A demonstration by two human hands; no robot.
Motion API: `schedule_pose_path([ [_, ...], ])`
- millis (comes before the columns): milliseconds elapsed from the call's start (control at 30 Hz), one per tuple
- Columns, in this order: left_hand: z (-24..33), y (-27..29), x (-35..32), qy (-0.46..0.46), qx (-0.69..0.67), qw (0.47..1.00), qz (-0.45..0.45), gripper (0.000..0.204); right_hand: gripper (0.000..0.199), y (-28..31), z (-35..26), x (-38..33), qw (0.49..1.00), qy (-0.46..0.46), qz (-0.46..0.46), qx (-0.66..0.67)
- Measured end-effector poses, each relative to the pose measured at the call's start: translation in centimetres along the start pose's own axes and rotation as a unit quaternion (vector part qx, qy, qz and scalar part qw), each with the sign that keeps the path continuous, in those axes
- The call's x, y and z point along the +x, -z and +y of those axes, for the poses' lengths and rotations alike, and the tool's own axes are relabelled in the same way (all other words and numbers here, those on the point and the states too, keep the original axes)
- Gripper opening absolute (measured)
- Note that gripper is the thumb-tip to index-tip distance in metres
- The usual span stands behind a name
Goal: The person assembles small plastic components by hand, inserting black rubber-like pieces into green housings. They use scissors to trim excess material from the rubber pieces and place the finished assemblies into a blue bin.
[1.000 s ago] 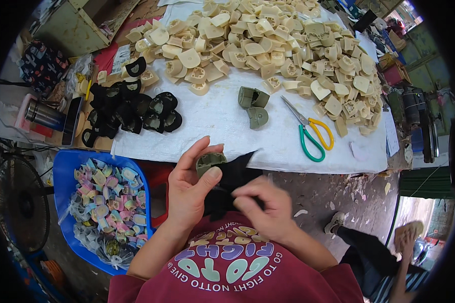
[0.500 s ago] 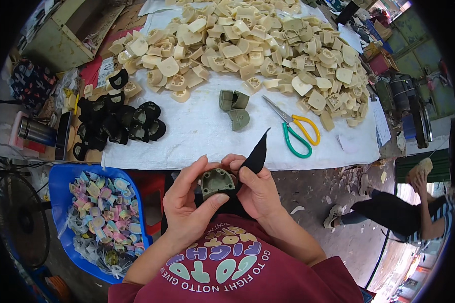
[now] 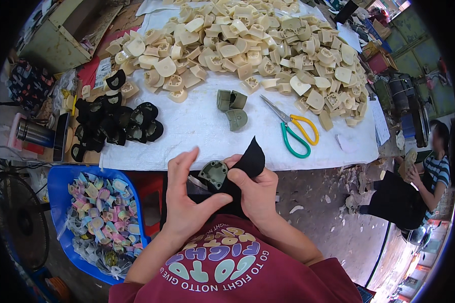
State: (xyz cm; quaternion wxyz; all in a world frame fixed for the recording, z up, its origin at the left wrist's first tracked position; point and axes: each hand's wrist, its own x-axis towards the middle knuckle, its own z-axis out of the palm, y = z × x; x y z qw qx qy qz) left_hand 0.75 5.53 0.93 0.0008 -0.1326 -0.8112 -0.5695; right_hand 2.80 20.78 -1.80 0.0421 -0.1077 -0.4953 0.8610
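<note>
Just in front of my shirt, my right hand [image 3: 255, 189] pinches a black cloth strip [image 3: 251, 156] against a hollow olive-green shoe heel [image 3: 214, 174]. The strip's pointed end sticks up past my thumb, and more of the black material runs along the heel's side. My left hand [image 3: 187, 194] is open at the heel's left, thumb and fingers spread apart around it. Beyond my hands, several loose green heels [image 3: 232, 108] stand on the white sheet [image 3: 187, 123]. Scissors [image 3: 293, 126] with one yellow and one green handle lie to their right.
Cream heels [image 3: 237, 48] form a large pile at the back. Black-covered heels [image 3: 116, 121] are heaped on the left, near a steel flask [image 3: 35, 132]. A blue tub [image 3: 58, 202] of pastel pieces stands lower left. A person [image 3: 427, 187] sits at the right, holding something pale.
My left fingers have come off the heel and spread open. The heel has turned in my right hand, and the cloth's tip has swung left. The person at the right sits more upright.
</note>
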Motion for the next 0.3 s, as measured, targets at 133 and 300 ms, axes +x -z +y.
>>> schedule_pose_path([
  [133, -0.8, -0.2, 0.3, 0.026, -0.044, 0.998, -0.026, 0.062, 0.023, -0.3, -0.5, 0.1, 0.996, 0.027, 0.022, -0.083],
  [300, -0.4, 0.0, 0.2, -0.013, -0.075, 0.995, -0.061, 0.060, 0.026, 1.6, -2.0, 1.4, 0.993, -0.112, -0.048, 0.007],
])
